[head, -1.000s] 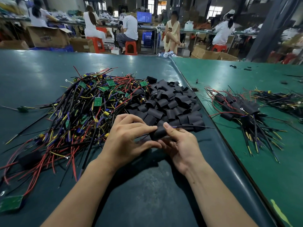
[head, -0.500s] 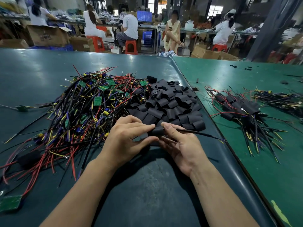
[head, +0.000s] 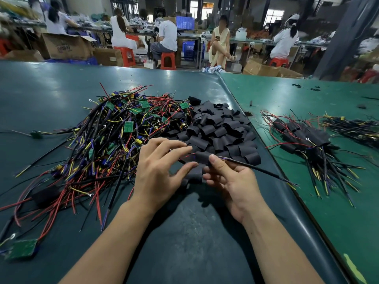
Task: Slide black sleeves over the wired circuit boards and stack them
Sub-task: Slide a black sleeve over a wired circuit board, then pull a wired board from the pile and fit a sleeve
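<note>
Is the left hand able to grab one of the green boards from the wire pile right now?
Probably yes. The left hand sits at the edge of the wire pile, with its fingers spread and apparently free. A green board lies on top of the tangle, uncovered, just beyond it.

Black sleeves (head: 221, 132); green boards (head: 128, 126); red, yellow, black wires (head: 98, 144); dark teal table (head: 184, 232).
</note>
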`<state>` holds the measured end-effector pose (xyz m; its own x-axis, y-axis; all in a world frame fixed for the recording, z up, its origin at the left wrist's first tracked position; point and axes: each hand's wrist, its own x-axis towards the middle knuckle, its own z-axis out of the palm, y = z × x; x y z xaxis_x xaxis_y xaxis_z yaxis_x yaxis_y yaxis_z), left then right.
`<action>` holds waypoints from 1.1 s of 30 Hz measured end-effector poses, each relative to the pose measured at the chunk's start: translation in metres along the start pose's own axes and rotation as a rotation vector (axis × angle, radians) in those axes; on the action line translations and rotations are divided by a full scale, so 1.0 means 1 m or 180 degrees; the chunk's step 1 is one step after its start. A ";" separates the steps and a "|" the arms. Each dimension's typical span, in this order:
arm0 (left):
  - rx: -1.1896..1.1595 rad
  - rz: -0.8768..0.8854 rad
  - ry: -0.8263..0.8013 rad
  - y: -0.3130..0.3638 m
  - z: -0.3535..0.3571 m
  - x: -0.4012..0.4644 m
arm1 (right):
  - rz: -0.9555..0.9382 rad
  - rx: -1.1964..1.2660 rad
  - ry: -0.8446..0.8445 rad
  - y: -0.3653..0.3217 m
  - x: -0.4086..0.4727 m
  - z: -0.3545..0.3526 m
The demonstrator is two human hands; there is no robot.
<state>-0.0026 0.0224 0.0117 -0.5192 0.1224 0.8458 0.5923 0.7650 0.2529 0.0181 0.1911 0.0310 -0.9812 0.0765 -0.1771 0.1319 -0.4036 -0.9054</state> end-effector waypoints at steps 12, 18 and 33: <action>-0.0357 -0.0321 -0.0354 0.009 0.001 -0.001 | -0.0997 0.2416 0.1910 -0.035 0.016 -0.053; -0.0324 -0.0483 -0.0526 0.008 0.001 -0.002 | -0.0351 0.1983 0.1965 -0.031 0.023 -0.067; -0.0176 -0.0760 -0.1521 0.007 0.003 -0.008 | -0.0827 -0.0611 0.1101 0.015 0.030 -0.020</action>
<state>0.0039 0.0281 0.0052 -0.8584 0.2331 0.4569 0.4482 0.7739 0.4474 -0.0064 0.2060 0.0044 -0.8850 0.4649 -0.0240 -0.0561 -0.1576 -0.9859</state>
